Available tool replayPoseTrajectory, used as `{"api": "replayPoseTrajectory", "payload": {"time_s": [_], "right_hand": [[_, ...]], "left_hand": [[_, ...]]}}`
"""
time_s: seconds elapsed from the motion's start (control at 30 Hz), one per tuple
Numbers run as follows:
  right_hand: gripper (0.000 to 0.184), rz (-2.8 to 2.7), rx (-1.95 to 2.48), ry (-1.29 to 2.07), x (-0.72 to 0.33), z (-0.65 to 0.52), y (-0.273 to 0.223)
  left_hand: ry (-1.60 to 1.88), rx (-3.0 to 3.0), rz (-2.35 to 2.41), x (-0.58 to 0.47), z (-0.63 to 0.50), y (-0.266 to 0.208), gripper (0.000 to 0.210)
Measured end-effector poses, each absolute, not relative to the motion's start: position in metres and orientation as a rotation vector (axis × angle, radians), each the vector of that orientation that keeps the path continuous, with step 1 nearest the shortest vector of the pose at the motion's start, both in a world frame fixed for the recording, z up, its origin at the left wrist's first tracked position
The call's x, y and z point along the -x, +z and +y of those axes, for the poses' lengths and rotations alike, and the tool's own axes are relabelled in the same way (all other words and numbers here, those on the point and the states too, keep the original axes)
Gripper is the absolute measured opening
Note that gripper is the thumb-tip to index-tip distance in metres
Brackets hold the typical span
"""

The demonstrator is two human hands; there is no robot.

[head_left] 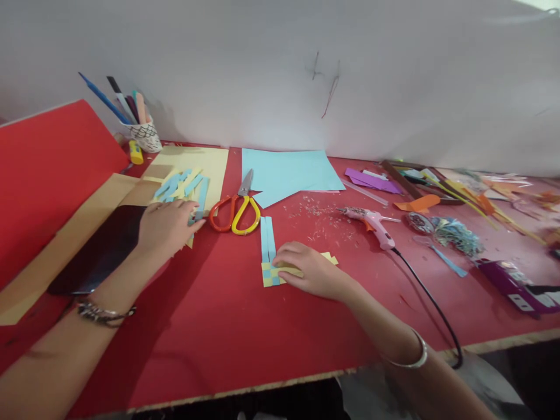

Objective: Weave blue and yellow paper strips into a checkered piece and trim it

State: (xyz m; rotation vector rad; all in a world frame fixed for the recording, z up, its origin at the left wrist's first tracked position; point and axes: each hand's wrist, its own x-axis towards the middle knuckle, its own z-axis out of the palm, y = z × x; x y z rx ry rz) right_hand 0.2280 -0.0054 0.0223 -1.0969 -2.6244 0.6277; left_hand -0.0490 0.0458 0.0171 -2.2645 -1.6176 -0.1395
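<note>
My left hand [164, 228] reaches over a pile of cut blue and yellow paper strips [178, 182]. Its fingers curl down, with the thumb close to the fingertips and blue paper between them. On the red table, a small checkered weave of blue and yellow paper strips [268, 274] lies flat, its blue ends pointing away from me. Thumb and bent fingers of my right hand [308, 269] hold this weave by its right part, hiding some yellow strips. Scissors [244, 204] with a red and a yellow handle lie open between both hands.
Behind the scissors is a blue paper sheet [289, 172]. A pink glue gun [370, 223] with a black cord rests to the right, near paper scraps and a purple stapler-like tool [518, 286]. A dark tablet-like slab [102, 248] and pen cup [144, 135] are on the left.
</note>
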Motion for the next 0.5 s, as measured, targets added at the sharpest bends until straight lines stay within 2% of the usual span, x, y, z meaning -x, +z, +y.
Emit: {"api": "replayPoseTrajectory", "payload": {"time_s": [0.3, 0.5], "right_hand": [[0.016, -2.598, 1.082, 0.594, -0.229, -0.004, 0.019], [0.015, -2.529, 1.123, 0.558, -0.229, -0.004, 0.018]], "left_hand": [[-0.250, 2.254, -1.621, 0.055, 0.060, 0.004, 0.030], [-0.252, 2.212, -1.538, 0.057, 0.054, 0.030, 0.034]]}}
